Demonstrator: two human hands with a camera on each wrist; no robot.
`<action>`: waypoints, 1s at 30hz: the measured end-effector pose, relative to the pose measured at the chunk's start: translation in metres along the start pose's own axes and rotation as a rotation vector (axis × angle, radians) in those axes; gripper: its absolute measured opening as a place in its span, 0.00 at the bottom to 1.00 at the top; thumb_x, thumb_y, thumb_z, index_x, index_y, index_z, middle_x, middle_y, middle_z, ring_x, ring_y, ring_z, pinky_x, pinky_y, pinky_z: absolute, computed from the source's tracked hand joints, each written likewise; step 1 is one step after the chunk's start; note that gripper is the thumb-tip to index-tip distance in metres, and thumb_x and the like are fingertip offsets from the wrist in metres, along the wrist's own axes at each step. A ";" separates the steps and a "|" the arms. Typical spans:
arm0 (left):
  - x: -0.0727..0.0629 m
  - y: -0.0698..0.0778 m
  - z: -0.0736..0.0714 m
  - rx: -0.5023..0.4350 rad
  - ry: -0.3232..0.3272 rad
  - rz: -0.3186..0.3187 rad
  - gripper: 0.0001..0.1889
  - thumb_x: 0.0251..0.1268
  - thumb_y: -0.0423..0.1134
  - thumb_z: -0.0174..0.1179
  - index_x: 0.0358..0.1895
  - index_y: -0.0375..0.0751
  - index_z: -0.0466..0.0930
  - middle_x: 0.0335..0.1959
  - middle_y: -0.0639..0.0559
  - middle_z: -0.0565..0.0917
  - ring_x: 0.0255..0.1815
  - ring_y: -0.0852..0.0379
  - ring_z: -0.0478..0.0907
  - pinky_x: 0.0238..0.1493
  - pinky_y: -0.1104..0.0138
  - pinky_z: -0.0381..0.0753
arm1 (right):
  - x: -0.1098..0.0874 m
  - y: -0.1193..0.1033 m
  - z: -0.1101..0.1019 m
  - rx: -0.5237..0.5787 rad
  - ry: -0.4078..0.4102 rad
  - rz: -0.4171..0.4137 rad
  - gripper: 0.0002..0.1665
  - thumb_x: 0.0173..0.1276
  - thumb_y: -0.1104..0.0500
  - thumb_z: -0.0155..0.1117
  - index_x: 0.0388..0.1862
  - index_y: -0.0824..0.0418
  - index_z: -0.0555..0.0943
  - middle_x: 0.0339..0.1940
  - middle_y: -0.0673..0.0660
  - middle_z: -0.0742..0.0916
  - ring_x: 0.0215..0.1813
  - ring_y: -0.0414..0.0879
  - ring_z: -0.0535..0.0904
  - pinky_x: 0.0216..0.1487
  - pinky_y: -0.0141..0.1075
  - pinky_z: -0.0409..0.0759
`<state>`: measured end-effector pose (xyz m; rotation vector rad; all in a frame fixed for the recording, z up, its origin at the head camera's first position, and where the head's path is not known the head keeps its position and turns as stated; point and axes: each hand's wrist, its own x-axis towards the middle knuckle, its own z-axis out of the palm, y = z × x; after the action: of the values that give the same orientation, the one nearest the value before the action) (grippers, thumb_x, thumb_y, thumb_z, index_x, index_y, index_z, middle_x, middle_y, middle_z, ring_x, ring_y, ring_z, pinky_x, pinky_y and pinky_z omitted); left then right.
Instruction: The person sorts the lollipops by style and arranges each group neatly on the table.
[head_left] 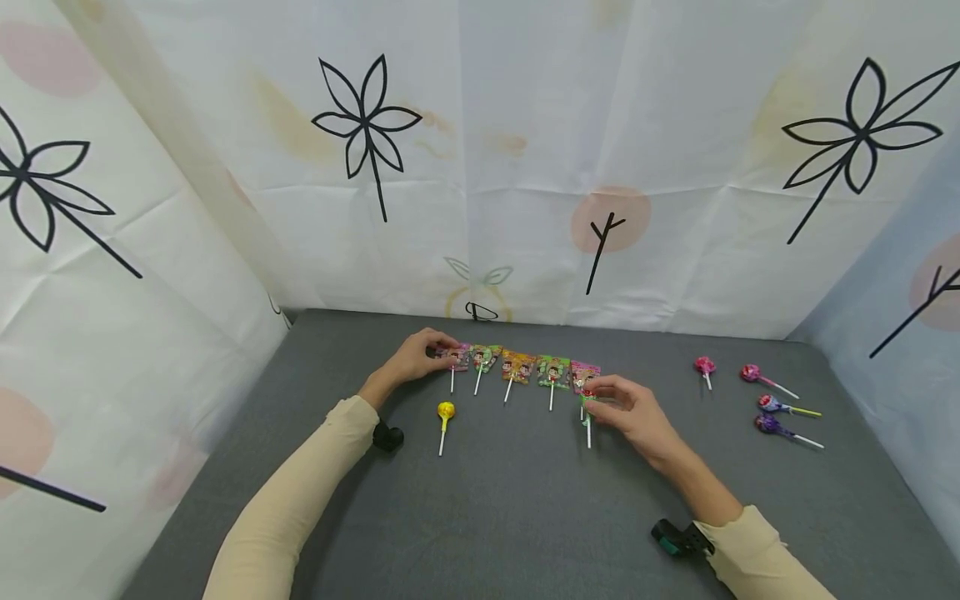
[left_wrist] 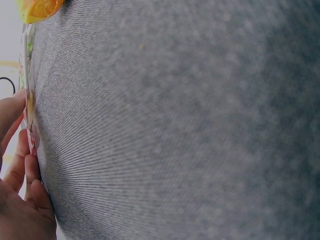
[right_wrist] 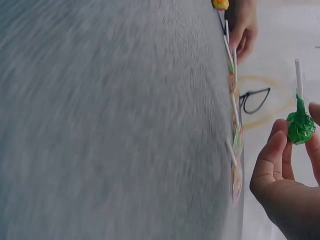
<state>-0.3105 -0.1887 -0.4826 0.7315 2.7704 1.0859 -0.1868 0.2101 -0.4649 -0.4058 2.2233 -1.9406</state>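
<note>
My right hand (head_left: 630, 415) pinches a green-wrapped lollipop (right_wrist: 301, 128) by its round head, raised off the table, its white stick pointing down in the head view. Behind it lies the right-end lollipop of a row, in a flat pink packet (head_left: 584, 372). At the row's other end, my left hand (head_left: 418, 357) holds another lollipop in a pink flat packet (head_left: 459, 358) between thumb and fingers; the hand partly covers it. Between these ends lie a green packet (head_left: 486, 357), an orange packet (head_left: 517, 367) and a second green packet (head_left: 553, 372), sticks toward me.
A yellow lollipop (head_left: 446, 411) lies in front of the row. On the grey table's (head_left: 480, 517) right side are a pink-red lollipop (head_left: 705, 367), another pink one (head_left: 752, 373), a blue one (head_left: 769, 403) and a purple one (head_left: 768, 425). A patterned curtain (head_left: 525, 167) stands behind.
</note>
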 end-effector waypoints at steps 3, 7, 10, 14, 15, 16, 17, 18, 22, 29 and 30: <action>0.000 0.000 0.000 0.006 0.007 0.004 0.15 0.68 0.37 0.70 0.55 0.37 0.86 0.51 0.42 0.80 0.52 0.42 0.77 0.55 0.47 0.74 | 0.004 -0.002 0.010 0.014 -0.009 -0.007 0.22 0.72 0.66 0.68 0.60 0.76 0.76 0.58 0.72 0.79 0.51 0.48 0.83 0.50 0.41 0.82; 0.001 -0.001 0.000 0.012 0.010 0.011 0.15 0.67 0.37 0.70 0.55 0.36 0.86 0.51 0.41 0.81 0.52 0.41 0.77 0.55 0.47 0.74 | 0.009 -0.003 0.022 0.028 -0.029 -0.006 0.21 0.71 0.67 0.69 0.58 0.76 0.76 0.56 0.72 0.79 0.48 0.53 0.84 0.49 0.42 0.82; 0.001 -0.002 0.000 0.013 0.007 0.013 0.15 0.68 0.37 0.70 0.55 0.36 0.86 0.51 0.41 0.81 0.52 0.41 0.77 0.56 0.47 0.74 | 0.012 -0.004 0.031 0.036 -0.042 0.003 0.21 0.70 0.66 0.69 0.58 0.75 0.76 0.54 0.69 0.80 0.48 0.54 0.85 0.49 0.42 0.82; 0.002 -0.004 0.001 0.014 0.008 0.010 0.15 0.68 0.37 0.70 0.55 0.37 0.86 0.51 0.42 0.81 0.52 0.42 0.76 0.56 0.47 0.74 | 0.015 -0.006 0.044 0.046 -0.058 0.005 0.21 0.70 0.66 0.69 0.58 0.74 0.76 0.54 0.67 0.81 0.48 0.55 0.85 0.49 0.41 0.81; 0.002 -0.005 0.001 0.012 0.009 0.008 0.15 0.68 0.37 0.70 0.55 0.37 0.86 0.51 0.42 0.81 0.52 0.42 0.76 0.56 0.47 0.74 | 0.015 -0.007 0.047 0.052 -0.062 0.003 0.21 0.70 0.66 0.69 0.58 0.74 0.77 0.54 0.67 0.81 0.48 0.55 0.85 0.49 0.41 0.81; 0.002 -0.005 0.001 0.011 0.009 0.006 0.15 0.68 0.38 0.70 0.55 0.37 0.86 0.51 0.42 0.81 0.52 0.42 0.76 0.56 0.47 0.74 | 0.016 -0.007 0.050 0.055 -0.069 -0.003 0.21 0.70 0.66 0.69 0.58 0.74 0.77 0.54 0.67 0.81 0.49 0.56 0.85 0.49 0.41 0.82; 0.003 -0.005 0.001 0.009 0.010 0.003 0.15 0.67 0.37 0.70 0.55 0.37 0.86 0.51 0.42 0.81 0.52 0.42 0.76 0.56 0.47 0.74 | 0.017 -0.008 0.053 0.062 -0.073 -0.001 0.20 0.71 0.66 0.69 0.58 0.73 0.77 0.54 0.67 0.81 0.49 0.56 0.85 0.50 0.43 0.82; 0.003 -0.005 0.001 0.008 0.010 0.000 0.16 0.67 0.37 0.70 0.55 0.37 0.86 0.51 0.42 0.81 0.53 0.42 0.76 0.56 0.47 0.74 | 0.018 -0.009 0.056 0.066 -0.078 -0.005 0.19 0.71 0.66 0.69 0.57 0.73 0.78 0.54 0.67 0.82 0.49 0.56 0.85 0.50 0.46 0.82; 0.002 -0.004 0.002 0.007 0.012 -0.006 0.15 0.67 0.37 0.70 0.55 0.37 0.86 0.52 0.42 0.80 0.53 0.42 0.76 0.56 0.47 0.74 | 0.020 -0.011 0.069 0.083 -0.098 -0.006 0.18 0.71 0.66 0.69 0.56 0.70 0.80 0.52 0.66 0.83 0.47 0.59 0.85 0.49 0.54 0.81; 0.001 -0.003 0.001 0.006 0.005 -0.009 0.15 0.67 0.37 0.70 0.55 0.38 0.86 0.52 0.42 0.81 0.53 0.43 0.76 0.56 0.48 0.74 | 0.024 -0.010 0.086 0.125 -0.123 -0.010 0.20 0.69 0.68 0.70 0.57 0.75 0.79 0.51 0.66 0.85 0.48 0.58 0.86 0.47 0.42 0.83; 0.001 -0.003 0.001 0.007 0.006 -0.006 0.15 0.67 0.37 0.70 0.55 0.38 0.86 0.52 0.42 0.81 0.53 0.42 0.76 0.56 0.48 0.74 | 0.024 -0.009 0.088 0.133 -0.123 -0.008 0.20 0.69 0.68 0.69 0.57 0.75 0.79 0.51 0.67 0.85 0.48 0.58 0.86 0.47 0.43 0.83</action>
<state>-0.3126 -0.1895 -0.4852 0.7219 2.7814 1.0794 -0.1826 0.1185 -0.4673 -0.5009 2.0076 -1.9964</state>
